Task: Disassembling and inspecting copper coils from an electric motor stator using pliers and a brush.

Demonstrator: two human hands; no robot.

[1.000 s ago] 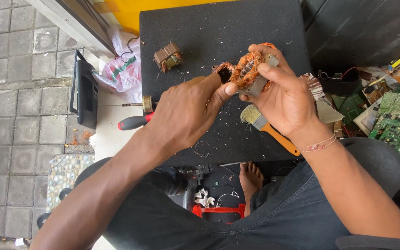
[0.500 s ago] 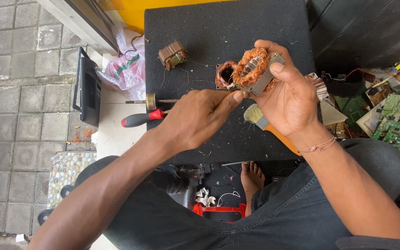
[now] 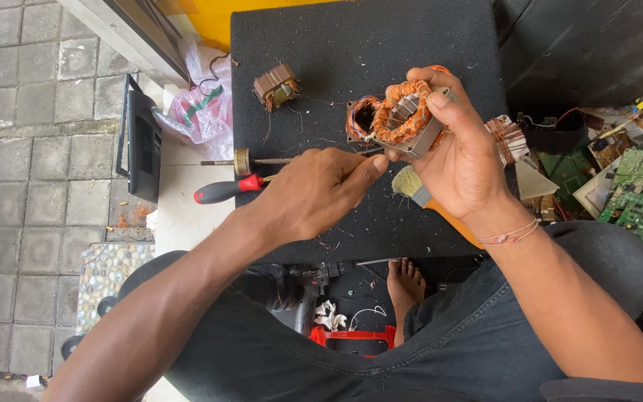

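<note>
Copper-wound stator [image 3: 403, 112] sits up in my right hand [image 3: 463, 160], held just above the black foam surface [image 3: 351, 45], fingers clamped round its metal core. My left hand [image 3: 314, 193] is right beside it, thumb + forefinger pinched together at its lower edge; I think on a thin strand of wire, but can't tell for sure, too fine to see. Looks like the wire-stripping step: winding mostly intact, so early on, imo. Next move prob needs a steady hold on the core and a pull away from it w/o snagging.

Around the stator: a second copper coil [image 3: 362, 117] touching it on the left, small transformer [image 3: 275, 85] further left, red-handled screwdriver [image 3: 228, 190] and wire brush tool [image 3: 251, 161] below-left, paintbrush [image 3: 418, 193] just under it. Circuit boards [image 3: 634, 201] well off to the right. Brush handle and loose wire bits crowd the spot beneath.
</note>
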